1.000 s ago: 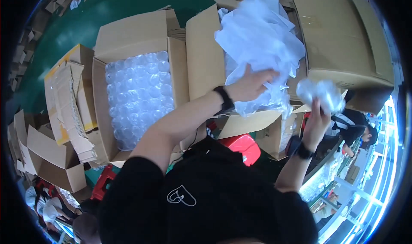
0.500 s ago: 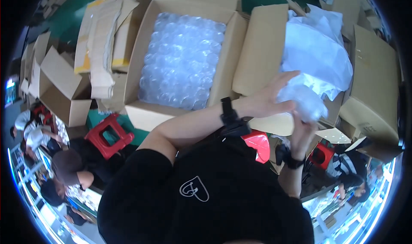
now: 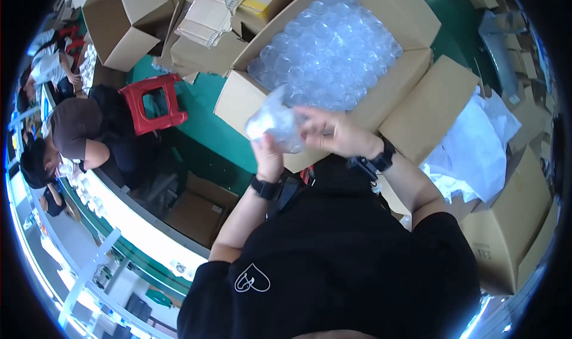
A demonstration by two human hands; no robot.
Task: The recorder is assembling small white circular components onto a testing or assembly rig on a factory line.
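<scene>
Between my two hands is a clear, rounded plastic piece (image 3: 275, 123), shiny and a little blurred; its exact kind cannot be made out. My left hand (image 3: 269, 160) grips it from below, thumb against its near side. On its right side, my right hand (image 3: 339, 131) has its fingers curled against it. Just beyond the hands stands an open cardboard box (image 3: 400, 84) filled with rows of clear round plastic pieces (image 3: 328, 47). The held piece is close to that box's near left corner.
To the right, another open carton (image 3: 506, 220) holds crumpled white paper sheeting (image 3: 471, 145). A red stool (image 3: 156, 103) stands at left beside a seated person (image 3: 77, 121) at a long white worktable (image 3: 128, 205). Further cartons (image 3: 119, 26) lie at the far left.
My view has turned left, away from the paper-lined carton. Both hands have carried the clear plastic piece from that carton to near the filled box.
</scene>
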